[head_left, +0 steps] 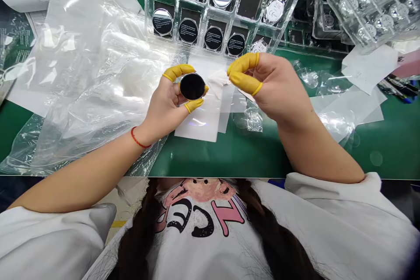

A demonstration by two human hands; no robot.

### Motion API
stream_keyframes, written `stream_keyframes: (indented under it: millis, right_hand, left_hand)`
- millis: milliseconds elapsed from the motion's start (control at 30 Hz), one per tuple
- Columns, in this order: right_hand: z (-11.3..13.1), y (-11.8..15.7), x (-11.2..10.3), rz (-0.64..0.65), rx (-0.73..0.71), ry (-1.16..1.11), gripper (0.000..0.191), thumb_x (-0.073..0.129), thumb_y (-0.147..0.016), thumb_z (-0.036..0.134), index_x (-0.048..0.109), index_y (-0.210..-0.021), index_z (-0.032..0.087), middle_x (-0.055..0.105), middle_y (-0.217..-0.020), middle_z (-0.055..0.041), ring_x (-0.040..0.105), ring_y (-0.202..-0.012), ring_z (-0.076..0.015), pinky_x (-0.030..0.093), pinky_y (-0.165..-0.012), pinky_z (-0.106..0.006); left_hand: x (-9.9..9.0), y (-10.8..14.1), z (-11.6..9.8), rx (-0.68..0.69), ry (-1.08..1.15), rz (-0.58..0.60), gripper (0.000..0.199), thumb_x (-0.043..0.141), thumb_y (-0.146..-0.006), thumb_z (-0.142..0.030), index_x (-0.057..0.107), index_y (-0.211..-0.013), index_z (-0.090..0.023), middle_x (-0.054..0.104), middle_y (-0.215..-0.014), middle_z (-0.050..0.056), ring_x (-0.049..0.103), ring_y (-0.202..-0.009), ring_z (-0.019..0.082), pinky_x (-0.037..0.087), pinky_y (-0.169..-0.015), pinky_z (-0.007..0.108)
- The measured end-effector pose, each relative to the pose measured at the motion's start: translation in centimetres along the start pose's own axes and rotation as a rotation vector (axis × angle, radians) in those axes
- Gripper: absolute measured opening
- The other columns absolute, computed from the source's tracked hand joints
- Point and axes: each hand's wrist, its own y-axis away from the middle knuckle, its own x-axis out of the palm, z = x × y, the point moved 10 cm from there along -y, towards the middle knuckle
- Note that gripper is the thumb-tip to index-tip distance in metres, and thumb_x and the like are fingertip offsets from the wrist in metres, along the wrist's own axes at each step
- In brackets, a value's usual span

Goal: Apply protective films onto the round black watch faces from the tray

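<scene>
The person's left hand (166, 106) holds a round black disc (192, 86) near the middle of the view. The fingers (179, 71) of this hand wear yellow finger cots and grip the disc by its edge, so they stand open only as wide as the disc. The right hand (272, 87) is at 3 o'clock from the disc, and its thumb and first finger are pressed nearly together, close to the disc but not touching it. A small white piece of film (218, 82) lies between the disc and these two fingers, but I cannot tell if they really have hold of it. Under the hands is a white sheet (197, 124) on the green tabletop (229, 157). At 12 o'clock is a clear plastic tray (205, 22) with many compartments, and black discs with printed white text (214, 38) sit in them. At 1 o'clock is a second clear tray with silver round pieces (370, 4). At 9 o'clock lies a large clear plastic bag (92, 74), and at 3 o'clock, far from the hands, are some pens (397, 89). A red string (138, 138) goes around the left wrist.
</scene>
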Motion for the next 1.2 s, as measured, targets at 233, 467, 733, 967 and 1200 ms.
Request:
stream_keyframes:
  millis: [233,467,733,967,1200]
  right_hand:
    - [-0.5,-0.1,3.0,0.043,0.063,-0.100,0.042,0.070,-0.081,0.060,0.059,-0.074,0.020,0.068,-0.107,-0.0027,0.063,-0.108,-0.0191,0.051,-0.101,-0.040]
    - [-1.5,0.0,3.9,0.077,0.100,-0.180,0.046,0.074,-0.074,0.065,0.062,-0.078,0.021,0.068,-0.090,-0.0021,0.064,-0.090,-0.0169,0.054,-0.090,-0.038]
    - [-1.0,0.1,3.5,0.059,0.077,-0.131,0.043,0.074,-0.076,0.063,0.064,-0.079,0.021,0.069,-0.092,-0.0020,0.065,-0.092,-0.0169,0.053,-0.093,-0.039]
    - [-1.0,0.2,3.3,0.046,0.068,-0.068,0.045,0.070,-0.077,0.066,0.065,-0.081,0.021,0.070,-0.093,-0.0026,0.065,-0.093,-0.0173,0.053,-0.094,-0.038]
    - [-0.7,0.3,3.2,0.026,0.027,0.005,0.043,0.067,-0.081,0.065,0.065,-0.083,0.022,0.069,-0.095,-0.0027,0.065,-0.096,-0.0178,0.052,-0.094,-0.038]
  left_hand:
    - [1.5,-0.1,0.8,-0.078,0.054,0.056,0.068,0.087,-0.066,-0.040,0.049,-0.121,-0.027,0.065,-0.123,0.005,0.074,-0.096,0.020,0.062,-0.090,0.039]
    - [1.7,-0.1,0.8,-0.083,0.082,0.065,0.067,0.087,-0.064,-0.040,0.052,-0.119,-0.027,0.066,-0.123,0.004,0.074,-0.095,0.020,0.062,-0.090,0.039]
    - [1.8,-0.3,0.6,-0.066,0.069,0.073,0.065,0.087,-0.063,-0.039,0.054,-0.117,-0.027,0.065,-0.127,0.004,0.074,-0.093,0.019,0.063,-0.088,0.037]
    - [1.8,-0.2,0.6,-0.077,0.077,0.073,0.065,0.087,-0.063,-0.037,0.054,-0.118,-0.026,0.066,-0.126,0.005,0.074,-0.097,0.020,0.063,-0.089,0.037]
    - [1.8,-0.2,0.7,-0.077,0.068,0.081,0.065,0.087,-0.064,-0.037,0.054,-0.119,-0.026,0.065,-0.128,0.005,0.073,-0.102,0.022,0.063,-0.089,0.038]
